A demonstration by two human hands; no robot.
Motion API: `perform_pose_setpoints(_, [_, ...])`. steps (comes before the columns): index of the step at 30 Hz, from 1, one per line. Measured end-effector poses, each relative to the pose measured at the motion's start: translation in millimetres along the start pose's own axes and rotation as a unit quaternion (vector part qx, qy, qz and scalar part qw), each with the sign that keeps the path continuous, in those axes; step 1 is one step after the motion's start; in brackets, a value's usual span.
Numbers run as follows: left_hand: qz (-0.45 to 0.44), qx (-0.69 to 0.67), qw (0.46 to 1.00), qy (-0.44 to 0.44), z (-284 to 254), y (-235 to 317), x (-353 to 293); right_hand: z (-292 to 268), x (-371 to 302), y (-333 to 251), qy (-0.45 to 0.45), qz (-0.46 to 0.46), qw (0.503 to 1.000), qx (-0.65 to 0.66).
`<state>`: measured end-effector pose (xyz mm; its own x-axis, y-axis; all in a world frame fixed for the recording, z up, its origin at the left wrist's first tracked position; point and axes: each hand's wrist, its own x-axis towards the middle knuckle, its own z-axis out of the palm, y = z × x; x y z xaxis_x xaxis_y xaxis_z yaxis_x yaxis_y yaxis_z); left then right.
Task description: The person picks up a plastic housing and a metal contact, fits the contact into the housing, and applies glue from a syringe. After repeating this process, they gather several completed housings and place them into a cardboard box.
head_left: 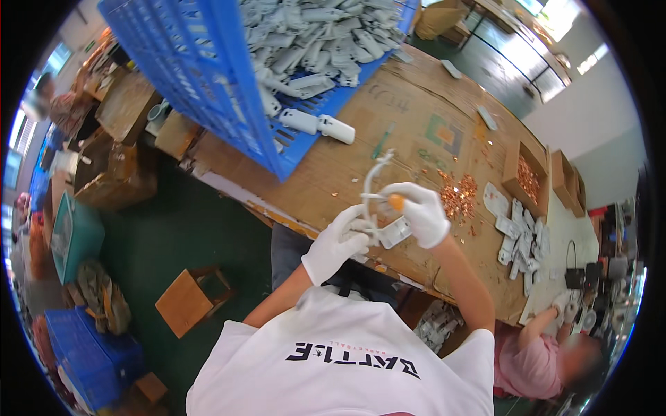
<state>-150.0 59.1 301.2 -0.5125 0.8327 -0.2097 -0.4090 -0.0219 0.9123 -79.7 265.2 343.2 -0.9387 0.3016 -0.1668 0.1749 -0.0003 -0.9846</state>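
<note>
My left hand (pixel 334 248), in a white glove, is closed at the near edge of the cardboard-covered table, with its fingers around a white strip-like plastic piece (pixel 370 182) that curves up and away. My right hand (pixel 424 216), gloved too, is closed around a small tool with an orange handle (pixel 396 202). Its working end is hidden by the fingers and the strip. Between the two hands a white plastic housing (pixel 395 233) shows its open hollow side. I cannot tell which hand bears its weight.
A blue crate (pixel 257 132) full of white plastic housings (pixel 312 41) lies tipped ahead. Small copper-coloured parts (pixel 459 194) are heaped on the cardboard, with more in a box (pixel 527 177). Finished-looking white pieces (pixel 517 239) pile at right. A wooden stool (pixel 184 303) stands left; a co-worker in pink (pixel 531 360) sits right.
</note>
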Motion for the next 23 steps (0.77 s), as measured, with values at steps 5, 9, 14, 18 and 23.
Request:
perform_pose_setpoints(5, [-0.004,-0.008,0.991,0.133,-36.8,-12.8,-25.9,52.4,35.7,13.4,-0.153,0.065,0.985,0.041])
perform_pose_setpoints(9, [0.008,-0.009,0.968,0.252,-74.9,-23.0,-52.6,54.7,38.7,7.2,-0.273,0.042,0.960,0.036])
perform_pose_setpoints(14, [0.018,-0.001,0.955,0.297,-109.0,-27.2,-72.4,52.7,110.3,-9.9,-0.223,-0.029,0.964,0.143])
perform_pose_setpoints(18, [0.050,0.020,0.938,0.344,-116.0,-20.3,-72.9,85.8,194.4,-3.1,0.060,-0.244,0.853,-0.458])
perform_pose_setpoints(23, [-0.009,0.125,0.950,0.285,-143.6,-10.6,-99.4,127.7,220.1,16.8,0.055,-0.177,0.770,-0.611])
